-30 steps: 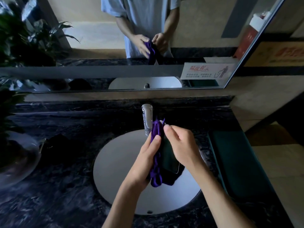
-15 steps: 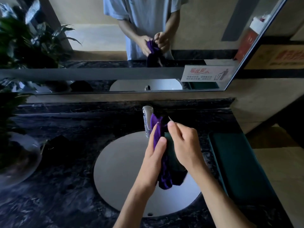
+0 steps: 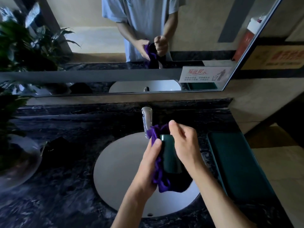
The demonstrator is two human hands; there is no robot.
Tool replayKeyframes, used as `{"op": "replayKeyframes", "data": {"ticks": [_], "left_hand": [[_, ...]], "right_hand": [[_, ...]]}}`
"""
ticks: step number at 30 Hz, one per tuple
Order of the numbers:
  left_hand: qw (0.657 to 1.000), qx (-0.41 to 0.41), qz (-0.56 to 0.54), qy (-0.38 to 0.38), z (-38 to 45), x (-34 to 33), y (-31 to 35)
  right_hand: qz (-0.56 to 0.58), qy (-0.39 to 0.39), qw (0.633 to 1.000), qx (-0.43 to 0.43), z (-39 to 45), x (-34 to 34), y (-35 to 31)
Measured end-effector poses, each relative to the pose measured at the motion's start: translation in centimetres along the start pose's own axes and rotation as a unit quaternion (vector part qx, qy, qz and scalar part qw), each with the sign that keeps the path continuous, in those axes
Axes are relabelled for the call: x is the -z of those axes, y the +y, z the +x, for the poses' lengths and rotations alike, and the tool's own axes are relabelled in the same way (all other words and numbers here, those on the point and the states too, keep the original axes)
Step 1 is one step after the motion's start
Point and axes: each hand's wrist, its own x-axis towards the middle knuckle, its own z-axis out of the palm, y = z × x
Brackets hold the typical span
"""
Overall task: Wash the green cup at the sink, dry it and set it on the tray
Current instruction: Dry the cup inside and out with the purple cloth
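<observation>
Above the white sink (image 3: 118, 170) I hold the dark green cup (image 3: 171, 155) in both hands, its rim turned toward the tap. My left hand (image 3: 148, 163) grips a purple cloth (image 3: 158, 171) pressed along the cup's left side, and the cloth hangs down below it. My right hand (image 3: 185, 142) curls over the cup's right side and top, pinching the cloth's upper end at the rim. The dark green tray (image 3: 236, 163) lies on the counter just right of the sink, with nothing on it.
A chrome tap (image 3: 146, 122) stands behind the sink, close to the cloth. The black marble counter (image 3: 65, 186) carries a potted plant in a glass bowl (image 3: 18, 163) at far left and a dark object (image 3: 56, 143) beside it. A mirror (image 3: 115, 46) covers the wall.
My right hand has shifted over the cup's top and its fingers curled more. The cloth bunched up at the rim, and the cup's green side shows more between my hands.
</observation>
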Motion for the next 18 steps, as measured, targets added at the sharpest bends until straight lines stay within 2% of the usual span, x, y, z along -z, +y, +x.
{"op": "replayKeyframes", "data": {"ticks": [1,3,5,7,8,9,11,13,15,17,18], "left_hand": [[0.996,0.048,-0.079,-0.008,-0.1,0.3,0.0],[0.994,0.071,-0.088,0.000,-0.2,0.7,-0.1],[0.999,0.021,0.002,0.043,-0.1,0.6,-0.1],[0.979,-0.068,0.186,0.053,-0.1,0.2,0.2],[0.961,-0.097,0.254,0.045,0.0,0.1,0.1],[0.956,-0.103,0.273,0.040,-0.1,-0.2,0.1],[0.973,-0.088,0.213,0.024,-0.2,-0.1,0.5],[0.991,-0.063,0.115,-0.009,-0.1,0.6,0.8],[0.998,-0.039,0.044,-0.024,-0.2,1.0,0.7],[1.000,-0.019,0.007,-0.006,-0.4,1.1,0.2],[1.000,-0.007,-0.022,0.004,-0.5,1.2,0.0]], "right_hand": [[0.044,0.005,0.999,-0.018,0.0,0.1,0.2],[0.022,-0.001,1.000,-0.003,-0.1,0.2,0.3],[-0.080,-0.025,0.995,0.044,0.0,0.0,0.4],[-0.180,-0.033,0.981,0.055,0.3,-0.5,0.0],[-0.186,-0.034,0.981,0.040,0.3,-0.8,-0.2],[-0.159,-0.031,0.987,0.020,0.4,-0.9,-0.4],[-0.044,-0.006,0.999,-0.023,0.6,-0.8,-0.3],[0.070,0.016,0.996,-0.059,0.5,-0.6,0.0],[0.050,-0.001,0.998,-0.033,0.5,-0.6,0.4],[-0.004,-0.040,0.999,0.012,0.4,-0.8,0.0],[-0.006,-0.030,0.999,0.034,0.6,-0.4,0.3]]}}
